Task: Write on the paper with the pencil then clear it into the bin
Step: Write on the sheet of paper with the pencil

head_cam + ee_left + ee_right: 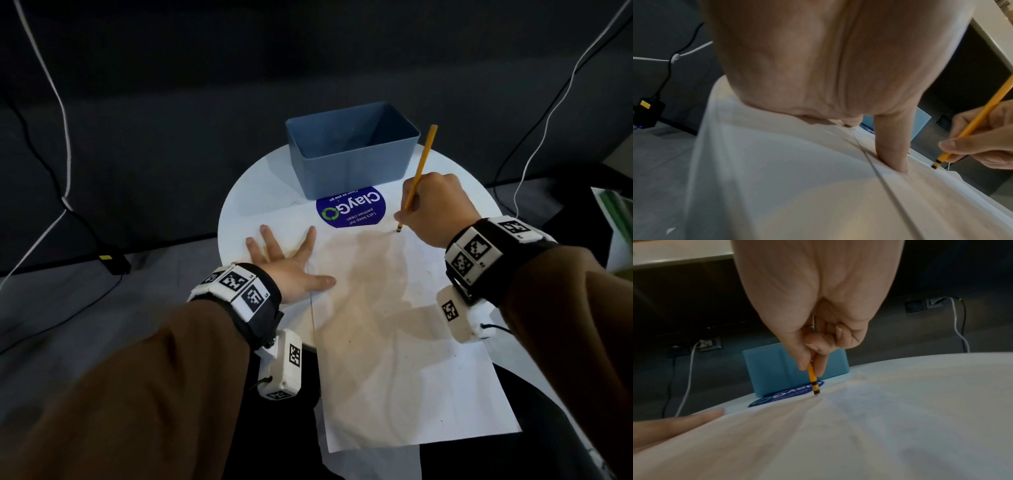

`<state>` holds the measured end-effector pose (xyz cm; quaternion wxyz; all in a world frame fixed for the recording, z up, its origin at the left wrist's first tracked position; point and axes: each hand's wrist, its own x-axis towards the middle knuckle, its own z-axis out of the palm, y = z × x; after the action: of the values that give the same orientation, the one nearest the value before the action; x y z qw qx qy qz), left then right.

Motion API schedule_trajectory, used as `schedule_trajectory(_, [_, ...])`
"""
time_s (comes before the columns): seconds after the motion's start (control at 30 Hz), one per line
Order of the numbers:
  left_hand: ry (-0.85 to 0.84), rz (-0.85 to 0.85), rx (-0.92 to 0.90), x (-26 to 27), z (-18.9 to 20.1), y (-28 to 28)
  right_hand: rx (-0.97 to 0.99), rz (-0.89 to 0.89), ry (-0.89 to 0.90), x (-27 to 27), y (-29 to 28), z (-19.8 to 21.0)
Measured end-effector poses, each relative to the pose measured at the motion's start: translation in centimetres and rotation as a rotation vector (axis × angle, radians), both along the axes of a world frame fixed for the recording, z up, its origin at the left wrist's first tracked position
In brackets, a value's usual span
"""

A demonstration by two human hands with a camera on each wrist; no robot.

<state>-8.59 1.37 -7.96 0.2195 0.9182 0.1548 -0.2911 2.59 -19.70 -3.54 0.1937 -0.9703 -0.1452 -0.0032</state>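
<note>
A white sheet of paper [394, 342] lies on the round white table [239, 209] and hangs over its near edge. My left hand [291, 263] lies flat with spread fingers, the thumb [894, 146] pressing the paper's left edge. My right hand [435, 209] grips a yellow pencil [419, 174] near its tip, which touches the paper's far part [816, 395]. A blue bin [352, 147], nothing seen inside, stands at the table's far edge, just beyond both hands.
A round blue "ClayGo" sticker [351, 209] sits between bin and paper. Black and white cables [65, 144] run over the dark floor on both sides. A black power adapter [114, 262] lies left of the table.
</note>
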Motion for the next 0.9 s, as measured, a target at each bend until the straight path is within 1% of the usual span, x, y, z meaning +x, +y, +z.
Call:
schedule_trajectory(0.13, [-0.006, 0.011, -0.012, 0.0, 0.0, 0.1, 0.070, 0.124, 0.007, -1.2, 2.2, -0.2])
schedule_trajectory(0.23, [-0.002, 0.001, -0.001, 0.0, 0.1, 0.0, 0.086, 0.154, 0.029, -1.4, 2.5, -0.6])
schedule_trajectory(0.37, [0.000, -0.018, 0.021, 0.0, -0.2, 0.2, -0.005, 0.114, 0.016, -0.4, 0.8, -0.2])
schedule_trajectory(0.47, [0.004, -0.020, 0.020, 0.1, -0.3, 0.3, -0.001, 0.049, 0.002, 0.2, 0.0, 0.0])
schedule_trajectory(0.53, [0.003, -0.013, 0.008, 0.2, -0.3, 0.3, 0.009, 0.083, 0.010, -0.2, 0.7, 0.1])
schedule_trajectory(0.63, [0.000, -0.007, 0.010, 0.1, -0.1, 0.1, 0.081, 0.132, 0.015, -1.0, 2.1, 0.0])
schedule_trajectory(0.7, [0.002, -0.008, 0.021, 0.1, -0.1, 0.1, 0.077, 0.152, 0.018, -1.1, 2.4, -0.3])
schedule_trajectory(0.8, [0.003, -0.019, 0.032, 0.0, -0.2, 0.2, 0.052, 0.135, 0.055, -0.7, 1.5, -0.4])
schedule_trajectory(0.9, [0.004, -0.019, 0.034, 0.1, -0.2, 0.2, 0.024, 0.111, 0.030, -0.3, 0.7, -0.1])
